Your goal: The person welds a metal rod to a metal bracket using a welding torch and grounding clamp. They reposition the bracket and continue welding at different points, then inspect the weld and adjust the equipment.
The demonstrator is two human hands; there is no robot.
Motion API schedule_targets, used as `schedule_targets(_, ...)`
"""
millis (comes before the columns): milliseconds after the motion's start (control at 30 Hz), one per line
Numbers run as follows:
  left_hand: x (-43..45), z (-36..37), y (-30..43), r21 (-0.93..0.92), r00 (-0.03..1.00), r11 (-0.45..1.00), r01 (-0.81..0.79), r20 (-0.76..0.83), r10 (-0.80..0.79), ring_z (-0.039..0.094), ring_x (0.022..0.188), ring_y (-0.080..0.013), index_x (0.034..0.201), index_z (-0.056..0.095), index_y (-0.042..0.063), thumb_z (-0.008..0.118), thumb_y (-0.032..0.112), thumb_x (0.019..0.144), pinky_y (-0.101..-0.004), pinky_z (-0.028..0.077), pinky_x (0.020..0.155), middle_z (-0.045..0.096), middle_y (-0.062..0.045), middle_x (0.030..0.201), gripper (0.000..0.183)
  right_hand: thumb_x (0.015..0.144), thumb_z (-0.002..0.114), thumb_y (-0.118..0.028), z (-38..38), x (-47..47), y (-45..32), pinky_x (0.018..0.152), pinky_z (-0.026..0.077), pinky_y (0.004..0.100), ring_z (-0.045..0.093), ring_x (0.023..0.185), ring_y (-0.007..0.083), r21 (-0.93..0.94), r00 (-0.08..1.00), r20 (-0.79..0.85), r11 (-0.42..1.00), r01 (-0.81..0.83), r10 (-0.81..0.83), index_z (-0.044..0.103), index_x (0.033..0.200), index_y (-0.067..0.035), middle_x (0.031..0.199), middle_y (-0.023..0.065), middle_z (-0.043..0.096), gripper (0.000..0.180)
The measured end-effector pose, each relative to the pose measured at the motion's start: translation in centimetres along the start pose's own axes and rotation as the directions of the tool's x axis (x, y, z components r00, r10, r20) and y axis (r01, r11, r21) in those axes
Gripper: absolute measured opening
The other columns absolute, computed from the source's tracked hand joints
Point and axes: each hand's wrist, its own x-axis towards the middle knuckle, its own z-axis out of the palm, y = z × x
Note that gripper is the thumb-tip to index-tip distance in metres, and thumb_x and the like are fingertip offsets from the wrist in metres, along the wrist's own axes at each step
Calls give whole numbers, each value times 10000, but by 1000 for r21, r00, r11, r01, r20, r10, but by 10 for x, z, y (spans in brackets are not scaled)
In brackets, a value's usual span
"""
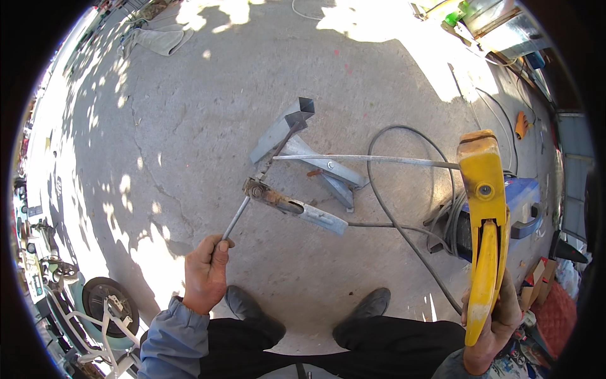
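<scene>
My right hand (497, 317) grips a yellow welding electrode holder (482, 189). From its jaw a grey welding electrode (402, 160) reaches left, its tip overlapping a rusty rod (286, 139) in the picture; I cannot tell if they touch. My left hand (206, 272) is closed around a thin metal rod (236, 219), which runs up to a rusty, cabled welding clamp (279, 201). Beyond the clamp, the rusty rod rises to the open end of a galvanized square tube (277, 135). Bolted steel pieces (330, 166) lie joined beside that tube.
A blue welding machine (523, 194) stands at right, with coiled cable (457, 227) against it. Loose black cable (378, 177) loops over the concrete floor (189, 118). An orange glove-like item (521, 125) lies far right. At lower left are a wheel (110, 303) and white tubular frame (102, 327).
</scene>
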Motion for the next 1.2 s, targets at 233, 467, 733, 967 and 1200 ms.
schedule_targets(233,1,3,-9,-202,997,977,64,62,-53,389,617,-61,1018,651,-16,560,349,1077,-258,325,562,466,28,663,381,974,714,-408,-3,-1,1,562,494,179,621,640,84,13,1000,-1,1000,-24,24,444,1514,19,930,152,697,739)
schedule_targets(467,1,4,-13,-214,997,975,65,55,-54,391,637,-64,1031,652,-18,580,339,1069,-255,328,574,474,32,689,366,973,724,-370,6,4,-14,848,554,262,695,1033,191,-9,999,-2,999,-37,37,436,1495,82,1269,203,666,748)
schedule_targets(733,2,0,-2,-120,997,989,82,21,-80,482,689,-104,1030,690,-21,622,246,1043,-289,419,621,547,-33,716,275,981,714,-272,-2,6,-8,1057,485,328,622,1258,245,28,997,57,998,-53,52,419,1493,111,1433,210,585,704)
schedule_targets(967,1,-1,4,-59,999,997,46,-9,-47,469,657,-104,1022,688,-22,625,222,1040,-290,414,597,540,-50,697,252,984,703,-242,3,8,-13,1068,490,345,620,1270,268,31,996,75,998,-58,56,427,1490,107,1444,220,575,674)
schedule_targets(1200,2,0,9,-40,1000,999,21,-17,-22,458,634,-102,1025,687,-21,617,207,1043,-294,405,576,529,-54,681,238,987,698,-265,3,9,-12,1061,500,355,628,1259,274,17,996,82,999,-31,30,435,1485,108,1436,218,582,675)
